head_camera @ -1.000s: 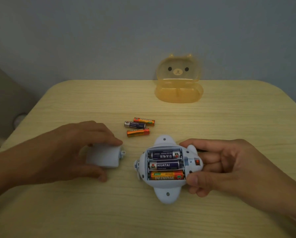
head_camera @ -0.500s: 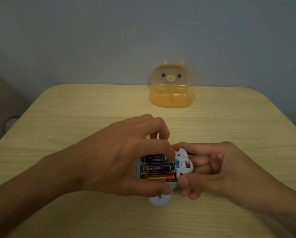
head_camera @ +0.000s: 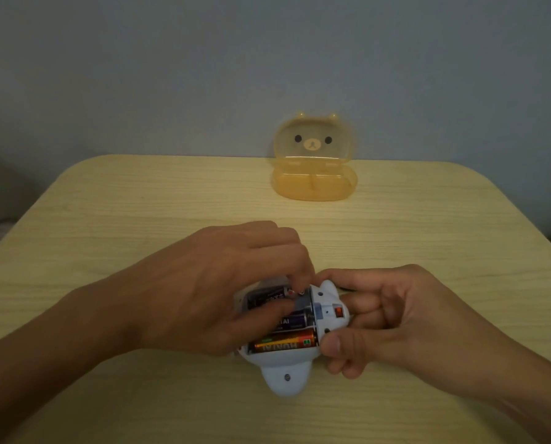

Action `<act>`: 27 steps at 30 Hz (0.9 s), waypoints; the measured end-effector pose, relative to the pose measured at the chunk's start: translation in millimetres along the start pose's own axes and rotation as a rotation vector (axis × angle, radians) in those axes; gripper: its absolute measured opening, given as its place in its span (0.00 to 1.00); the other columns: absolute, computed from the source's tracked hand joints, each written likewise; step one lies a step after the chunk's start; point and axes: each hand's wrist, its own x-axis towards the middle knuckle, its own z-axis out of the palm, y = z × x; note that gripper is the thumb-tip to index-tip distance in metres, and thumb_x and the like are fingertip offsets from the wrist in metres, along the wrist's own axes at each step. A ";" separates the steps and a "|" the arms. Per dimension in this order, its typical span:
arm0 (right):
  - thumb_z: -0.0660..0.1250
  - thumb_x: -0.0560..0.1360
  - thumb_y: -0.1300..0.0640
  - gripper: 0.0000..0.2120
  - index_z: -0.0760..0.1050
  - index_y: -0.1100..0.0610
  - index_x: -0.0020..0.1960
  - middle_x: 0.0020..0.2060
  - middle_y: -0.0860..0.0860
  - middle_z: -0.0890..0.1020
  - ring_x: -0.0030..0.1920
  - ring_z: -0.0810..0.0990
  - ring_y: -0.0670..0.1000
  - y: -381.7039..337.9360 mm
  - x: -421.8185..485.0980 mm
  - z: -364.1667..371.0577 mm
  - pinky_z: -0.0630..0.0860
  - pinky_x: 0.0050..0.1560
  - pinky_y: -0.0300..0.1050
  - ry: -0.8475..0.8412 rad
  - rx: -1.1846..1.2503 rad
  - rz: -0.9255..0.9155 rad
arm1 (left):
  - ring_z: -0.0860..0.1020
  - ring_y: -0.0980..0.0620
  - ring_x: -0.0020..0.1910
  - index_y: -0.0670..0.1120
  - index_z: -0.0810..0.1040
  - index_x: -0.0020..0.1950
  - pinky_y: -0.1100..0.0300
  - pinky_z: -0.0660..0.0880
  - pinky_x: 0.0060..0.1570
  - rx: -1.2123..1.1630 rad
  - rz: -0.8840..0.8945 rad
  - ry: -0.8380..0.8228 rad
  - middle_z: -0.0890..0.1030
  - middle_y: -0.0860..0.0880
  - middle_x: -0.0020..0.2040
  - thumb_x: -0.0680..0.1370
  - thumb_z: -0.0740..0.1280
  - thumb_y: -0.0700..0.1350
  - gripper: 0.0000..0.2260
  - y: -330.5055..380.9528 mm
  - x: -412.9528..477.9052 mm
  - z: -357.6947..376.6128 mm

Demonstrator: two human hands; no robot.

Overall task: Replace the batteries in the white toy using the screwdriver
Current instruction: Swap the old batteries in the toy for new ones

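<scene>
Left grip (head_camera: 210, 290) pinching cylindrical battery (head_camera: 267, 296), right grip (head_camera: 405, 325) clamped on glossy white toy (head_camera: 287, 378)

The table (head_camera: 139, 203) is pale wood-grain laminate, smooth and matt. At twelve o'clock on it the bear-faced case (head_camera: 314, 169) is translucent orange plastic, lightly glossy. The white toy (head_camera: 287, 376), toward six o'clock, is smooth matt plastic; its orange battery (head_camera: 282, 342) wears a shiny foil-like wrap.
</scene>
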 end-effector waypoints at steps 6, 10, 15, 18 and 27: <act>0.78 0.67 0.65 0.22 0.84 0.53 0.60 0.46 0.58 0.91 0.38 0.88 0.53 1.0 1.6 -1.8 0.84 0.38 0.41 0.008 -0.005 -0.005 | 0.83 0.54 0.47 0.47 0.81 0.52 0.58 0.79 0.44 -0.260 -0.088 0.130 0.83 0.56 0.49 0.77 0.76 0.40 0.07 -5.9 5.5 -11.9; 0.78 0.67 0.65 0.25 0.82 0.53 0.63 0.46 0.57 0.91 0.39 0.89 0.54 0.5 1.1 -4.3 0.85 0.39 0.43 0.033 -0.017 0.004 | 0.87 0.49 0.45 0.45 0.81 0.54 0.47 0.84 0.46 -0.354 -0.169 0.341 0.86 0.50 0.48 0.77 0.75 0.40 0.07 -31.3 39.3 -33.3; 0.77 0.69 0.68 0.25 0.82 0.54 0.63 0.46 0.57 0.91 0.39 0.88 0.54 0.3 0.6 -4.7 0.85 0.39 0.44 0.035 -0.011 0.009 | 0.87 0.55 0.46 0.46 0.85 0.55 0.58 0.84 0.51 -0.219 -0.343 0.327 0.87 0.53 0.48 0.78 0.77 0.39 0.07 -77.8 97.4 -27.6; 0.78 0.67 0.67 0.25 0.82 0.52 0.62 0.46 0.57 0.91 0.38 0.89 0.55 -0.6 -0.6 -4.2 0.86 0.39 0.45 0.052 0.000 0.013 | 0.86 0.58 0.48 0.48 0.87 0.55 0.60 0.83 0.52 -0.045 -0.356 0.223 0.88 0.54 0.49 0.78 0.76 0.41 0.07 -100.2 115.2 -13.3; 0.78 0.64 0.65 0.26 0.81 0.49 0.60 0.47 0.57 0.91 0.37 0.88 0.53 1.8 -2.3 -7.7 0.86 0.38 0.45 0.041 0.033 0.008 | 0.81 0.54 0.49 0.52 0.88 0.58 0.55 0.77 0.53 0.222 -0.443 0.094 0.89 0.51 0.53 0.78 0.76 0.46 0.09 -112.9 119.4 6.0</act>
